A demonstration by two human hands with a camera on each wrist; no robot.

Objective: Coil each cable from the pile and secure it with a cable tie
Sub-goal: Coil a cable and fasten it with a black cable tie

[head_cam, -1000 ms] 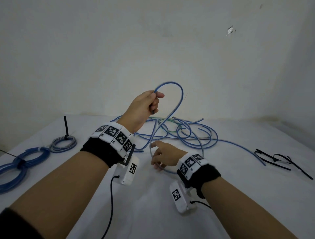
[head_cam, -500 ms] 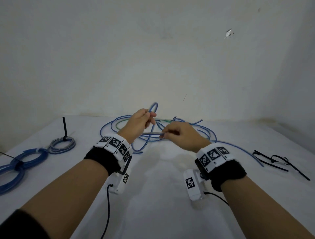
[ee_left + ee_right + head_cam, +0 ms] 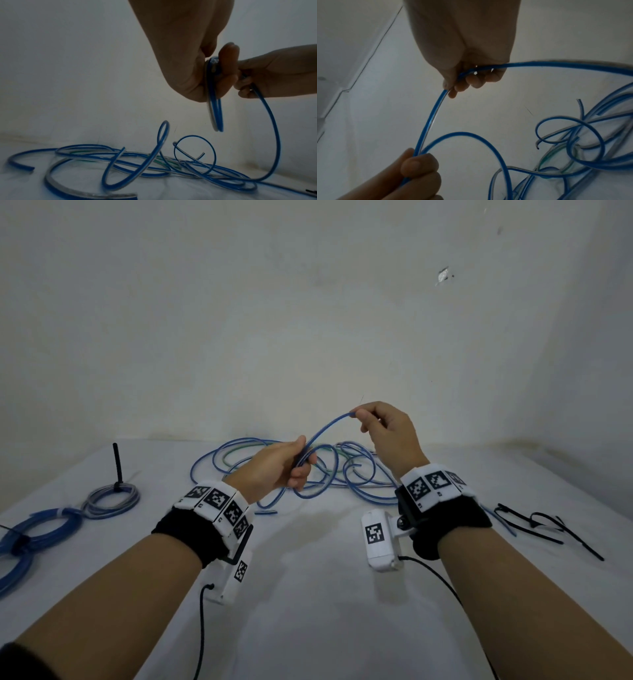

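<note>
Right hand (image 3: pixel 390 433) has risen, drawing blue cable (image 3: pixel 325 429) from left hand (image 3: pixel 274 470)

Before me is a table with a white cloth (image 3: pixel 308 628), slightly wrinkled. Behind it stands a pale plain wall (image 3: pixel 239 320). High on my right the wall has a chipped spot (image 3: pixel 443 276), and a brownish stain (image 3: pixel 534 444) runs where wall and table meet.
</note>
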